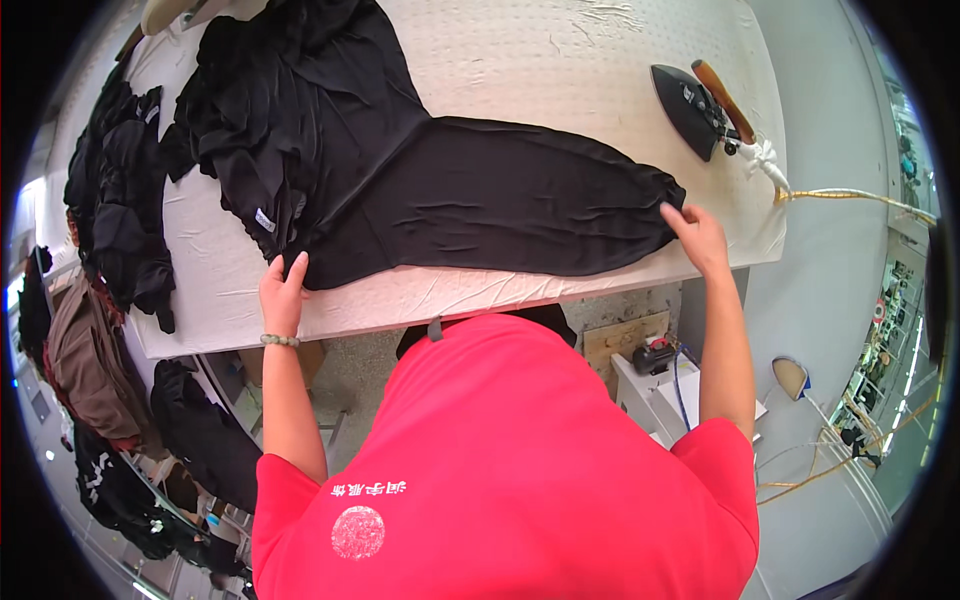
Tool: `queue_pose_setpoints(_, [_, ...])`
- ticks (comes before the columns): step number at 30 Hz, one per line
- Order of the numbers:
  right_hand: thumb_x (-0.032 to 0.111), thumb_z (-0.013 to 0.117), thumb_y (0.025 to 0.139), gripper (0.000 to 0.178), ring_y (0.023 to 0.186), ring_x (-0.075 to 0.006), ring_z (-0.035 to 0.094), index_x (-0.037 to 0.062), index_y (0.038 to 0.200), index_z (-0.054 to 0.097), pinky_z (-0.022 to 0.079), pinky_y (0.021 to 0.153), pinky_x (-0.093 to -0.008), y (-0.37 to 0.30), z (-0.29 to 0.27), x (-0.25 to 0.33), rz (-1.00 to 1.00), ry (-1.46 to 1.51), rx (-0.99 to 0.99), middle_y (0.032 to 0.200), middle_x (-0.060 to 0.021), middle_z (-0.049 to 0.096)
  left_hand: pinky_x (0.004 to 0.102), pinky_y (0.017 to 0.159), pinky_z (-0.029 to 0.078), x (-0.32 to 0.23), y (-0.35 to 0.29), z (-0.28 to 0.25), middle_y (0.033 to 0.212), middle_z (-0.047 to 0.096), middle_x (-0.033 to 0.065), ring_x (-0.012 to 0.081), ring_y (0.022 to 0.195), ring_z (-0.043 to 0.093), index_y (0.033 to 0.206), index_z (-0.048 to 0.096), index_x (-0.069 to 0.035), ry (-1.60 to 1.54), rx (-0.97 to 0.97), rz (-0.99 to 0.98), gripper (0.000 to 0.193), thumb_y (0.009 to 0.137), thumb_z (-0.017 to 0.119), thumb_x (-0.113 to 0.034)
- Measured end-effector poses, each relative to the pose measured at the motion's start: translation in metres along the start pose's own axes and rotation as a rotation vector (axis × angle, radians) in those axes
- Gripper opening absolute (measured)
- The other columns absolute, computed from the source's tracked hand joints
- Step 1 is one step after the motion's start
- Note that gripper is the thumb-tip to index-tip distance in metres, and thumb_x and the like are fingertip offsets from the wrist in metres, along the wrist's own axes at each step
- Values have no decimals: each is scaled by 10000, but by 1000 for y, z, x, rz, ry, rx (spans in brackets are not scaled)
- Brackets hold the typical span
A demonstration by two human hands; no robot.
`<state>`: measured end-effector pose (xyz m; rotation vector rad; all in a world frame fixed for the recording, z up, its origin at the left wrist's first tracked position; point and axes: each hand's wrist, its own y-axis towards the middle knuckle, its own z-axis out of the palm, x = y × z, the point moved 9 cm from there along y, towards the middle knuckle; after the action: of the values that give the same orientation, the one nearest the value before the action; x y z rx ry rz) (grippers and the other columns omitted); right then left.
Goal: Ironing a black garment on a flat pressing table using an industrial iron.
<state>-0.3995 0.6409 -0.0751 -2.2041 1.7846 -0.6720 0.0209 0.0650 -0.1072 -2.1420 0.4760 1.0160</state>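
One big white padded tabletop [520,70] was stretched across most of the upper view, kinda wrinkled along the near edge. Right in front of it, a bright red shirt [540,460] with a round white print was worn by the person.

Next size down, a black garment [300,90] was spread on the tabletop: the main part was bunched up in loose folds on the left, and one sleeve [470,195] was laid out pretty flat toward the right, with a few creases in it. More dark clothes [130,215] were piled along the tabletop's left end, and a brown garment [95,350] could be seen past those, bent a bit by the lens.

An iron [690,105] with a brown handle was parked on the right part of the tabletop, beyond the sleeve and apart from the fabric, and a pale cord [850,193] was run from it past the right edge.

As for the hands, the garment's near edge was pinched between thumb and finger by the left hand [284,295], while the cuff [668,188] was gripped by the right hand [700,238]. The fingers underneath were hidden. A beaded bracelet [280,340] was worn on the left wrist, and smallest of all, a white label [264,219] was left showing among the folds.
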Motion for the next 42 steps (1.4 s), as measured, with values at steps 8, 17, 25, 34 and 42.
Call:
queue_pose_setpoints(8, [176,652,951,258,893,-155,670,-34,1101,668,531,822,-290,15,16,-4,100,837,197,1019,-61,726,218,501,414,-6,-1,-27,765,645,-34,42,623,534,954,704,-29,55,-30,41,252,967,717,-280])
queue_pose_setpoints(17, [104,613,950,210,1001,-120,670,3,1125,668,538,873,-281,-17,36,-9,439,1204,475,1125,-61,715,245,615,513,16,-10,-11,831,670,-26,62,694,612,1038,709,-29,-167,-49,-209,271,979,709,-293])
queue_pose_setpoints(25, [156,646,937,518,982,-127,649,-12,1411,524,533,861,-284,28,-139,42,-147,1150,159,1204,-77,662,231,692,514,1,-5,-32,920,696,-12,67,750,635,1061,703,-27,-401,-94,-125,268,987,703,-285])
queue_pose_setpoints(34, [164,656,947,483,900,-76,614,21,1400,569,478,745,-192,22,0,-43,108,825,524,1203,-10,664,235,714,513,38,-31,12,898,715,23,90,804,660,1033,741,-19,-4,-214,-123,321,979,702,-334])
queue_pose_setpoints(42, [104,572,958,412,922,-103,664,24,1362,585,550,769,-260,25,1,-39,192,1241,613,1148,-14,688,265,773,507,-15,-44,11,938,740,27,93,807,632,1089,733,48,336,-300,-88,414,921,765,-330])
